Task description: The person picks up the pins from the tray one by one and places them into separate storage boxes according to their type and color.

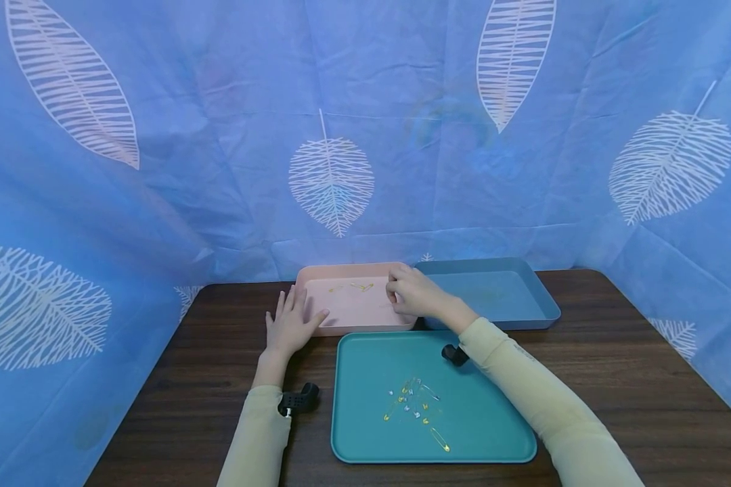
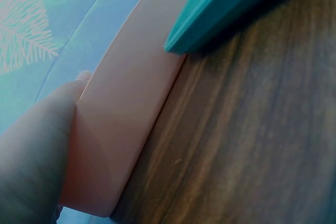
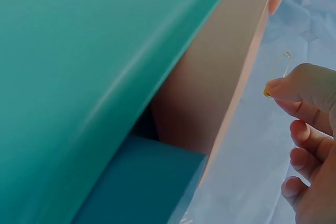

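Note:
Between thumb and forefinger, my right hand [image 1: 419, 292] pinches a gold safety pin [image 3: 286, 66], seen clearly in the right wrist view. That hand is over the right end of the pink tray [image 1: 365, 318], where a few gold safety pins [image 1: 362, 287] lie. My left hand [image 1: 289, 327] rests at the pink tray's left edge with its fingers spread, the thumb reaching over the near corner. Nearer to me, a green tray [image 1: 493, 433] carries several gold and silver safety pins [image 1: 440, 439] scattered about its middle.
To the right of the pink tray stands a blue tray [image 1: 493, 291], its left end partly behind the right hand. All the trays sit on a dark wooden table [image 1: 609, 352]. A blue cloth with white leaf prints [image 1: 402, 169] hangs behind and at both sides.

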